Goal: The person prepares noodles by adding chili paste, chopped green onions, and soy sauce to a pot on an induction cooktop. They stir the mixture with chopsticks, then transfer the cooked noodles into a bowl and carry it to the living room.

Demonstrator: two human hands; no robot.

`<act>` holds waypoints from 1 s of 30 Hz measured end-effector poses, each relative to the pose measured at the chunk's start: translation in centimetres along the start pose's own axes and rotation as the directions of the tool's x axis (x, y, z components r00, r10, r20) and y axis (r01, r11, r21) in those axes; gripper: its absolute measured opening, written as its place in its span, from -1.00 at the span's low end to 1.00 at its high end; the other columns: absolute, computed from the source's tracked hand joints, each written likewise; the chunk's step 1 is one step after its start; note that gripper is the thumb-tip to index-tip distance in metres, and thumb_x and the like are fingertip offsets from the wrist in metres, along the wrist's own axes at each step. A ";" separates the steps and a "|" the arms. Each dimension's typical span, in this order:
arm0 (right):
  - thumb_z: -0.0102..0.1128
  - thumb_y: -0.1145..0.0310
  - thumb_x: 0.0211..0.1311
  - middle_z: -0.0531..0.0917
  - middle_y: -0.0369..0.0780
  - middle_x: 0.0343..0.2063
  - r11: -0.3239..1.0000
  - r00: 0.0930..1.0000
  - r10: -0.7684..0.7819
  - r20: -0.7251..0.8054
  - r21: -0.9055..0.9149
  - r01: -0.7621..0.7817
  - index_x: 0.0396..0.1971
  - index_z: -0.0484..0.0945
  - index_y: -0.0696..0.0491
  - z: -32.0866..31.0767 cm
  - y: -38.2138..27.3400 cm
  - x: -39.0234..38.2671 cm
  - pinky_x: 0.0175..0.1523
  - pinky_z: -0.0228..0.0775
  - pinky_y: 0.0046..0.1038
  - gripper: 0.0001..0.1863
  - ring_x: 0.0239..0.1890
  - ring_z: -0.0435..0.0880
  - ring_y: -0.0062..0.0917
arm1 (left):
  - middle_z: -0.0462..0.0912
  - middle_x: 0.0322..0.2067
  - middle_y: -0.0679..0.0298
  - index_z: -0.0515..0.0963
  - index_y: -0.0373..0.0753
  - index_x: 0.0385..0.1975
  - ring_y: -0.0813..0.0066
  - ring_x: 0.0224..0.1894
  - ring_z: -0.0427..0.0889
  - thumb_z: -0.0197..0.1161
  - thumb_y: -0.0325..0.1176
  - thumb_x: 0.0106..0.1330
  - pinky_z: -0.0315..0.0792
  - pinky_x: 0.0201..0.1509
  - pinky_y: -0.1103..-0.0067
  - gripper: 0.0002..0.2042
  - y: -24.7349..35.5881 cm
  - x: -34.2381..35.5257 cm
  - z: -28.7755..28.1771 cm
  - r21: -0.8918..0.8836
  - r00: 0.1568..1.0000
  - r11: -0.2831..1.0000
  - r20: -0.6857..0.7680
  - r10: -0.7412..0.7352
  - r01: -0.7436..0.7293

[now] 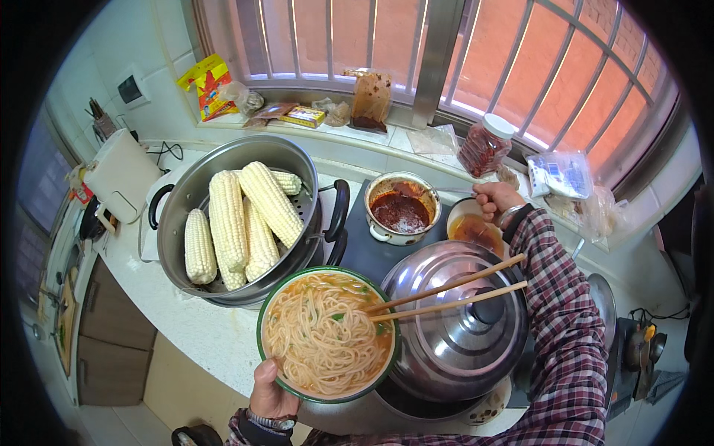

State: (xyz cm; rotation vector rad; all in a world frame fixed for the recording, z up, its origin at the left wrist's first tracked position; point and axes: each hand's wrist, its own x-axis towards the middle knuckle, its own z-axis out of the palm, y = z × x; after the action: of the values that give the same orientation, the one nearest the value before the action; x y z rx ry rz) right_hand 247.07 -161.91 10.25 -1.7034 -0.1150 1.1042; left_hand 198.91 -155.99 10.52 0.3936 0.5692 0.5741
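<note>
My left hand (274,394) is closed on the near rim of a green-edged bowl (261,331), thumb on top. Noodles (320,334) in reddish broth with bits of green fill it. A pair of wooden chopsticks (454,286) rests in the noodles, the free ends reaching right over a lidded metal pot (461,349). My right hand (498,201) has its fingers curled together above a small bowl of brownish liquid (476,232); what they hold is hidden. Left of that bowl stands a white enamel pot (379,233) with dark red sauce.
A large steamer pot (175,245) with several peeled corn cobs (227,215) stands on the counter at left. Along the windowsill are a jar of red contents (485,145), a yellow-red packet (210,85) and plastic bags (559,175). A white appliance (123,175) sits far left.
</note>
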 end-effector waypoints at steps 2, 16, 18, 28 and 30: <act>0.08 0.34 0.23 0.35 -0.44 -0.74 0.993 0.995 -0.078 0.065 0.097 0.072 -0.50 0.40 0.02 -0.5 -1.7 -0.9 -0.70 -0.08 -0.61 -0.85 -0.81 0.11 -0.76 | 0.24 0.24 0.05 0.00 -0.36 0.30 0.20 0.24 0.30 0.18 -0.15 0.19 0.20 0.32 0.29 -0.25 0.2 0.3 0.4 0.009 1.000 1.000 0.001 -0.004 0.004; 0.11 0.46 0.19 0.52 -0.30 -0.58 0.058 0.378 -0.799 0.467 -0.566 0.823 -0.46 0.49 0.18 11.8 -7.0 -23.7 -0.52 0.23 -0.66 -0.90 -0.61 0.42 -0.69 | 0.32 0.16 -0.03 0.06 -0.46 0.24 0.23 0.16 0.42 0.14 -0.11 0.24 0.39 0.18 0.36 -0.30 0.7 2.4 2.9 0.051 0.991 0.998 0.134 0.023 -0.030; 0.20 0.48 0.12 0.60 -0.19 -0.54 -0.207 0.217 -0.739 0.638 -0.521 0.828 -0.45 0.52 0.19 12.0 -6.1 -24.0 -0.46 0.35 -0.60 -0.91 -0.57 0.53 -0.56 | 0.33 0.16 -0.02 0.06 -0.45 0.24 0.24 0.15 0.43 0.15 -0.09 0.23 0.40 0.18 0.37 -0.28 0.8 2.4 3.0 0.045 0.990 0.998 0.139 0.027 -0.034; 0.10 0.32 0.28 0.47 -0.34 -0.68 0.381 0.558 -0.773 0.304 -0.481 0.790 -0.43 0.47 0.14 11.9 -5.1 -23.5 -0.64 0.03 -0.75 -0.81 -0.72 0.33 -0.79 | 0.30 0.17 -0.01 0.04 -0.43 0.25 0.26 0.15 0.42 0.18 -0.07 0.21 0.40 0.17 0.39 -0.24 1.3 2.5 2.6 0.074 0.988 0.996 0.153 0.031 -0.042; 0.07 0.25 0.31 0.37 -0.43 -0.77 0.579 0.704 -0.682 0.198 -0.443 0.685 -0.43 0.43 0.10 10.9 -5.8 -21.9 -0.69 -0.10 -0.75 -0.77 -0.79 0.16 -0.85 | 0.30 0.18 -0.01 0.04 -0.43 0.26 0.27 0.16 0.41 0.19 -0.07 0.20 0.40 0.18 0.39 -0.24 1.3 2.6 2.5 0.066 0.981 0.997 0.189 0.036 -0.049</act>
State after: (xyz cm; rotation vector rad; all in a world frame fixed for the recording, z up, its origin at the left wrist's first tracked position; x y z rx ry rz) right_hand 229.31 -163.86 27.94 -1.8280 -1.0647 0.4862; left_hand 201.77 -153.90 12.06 0.5218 0.4013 0.5521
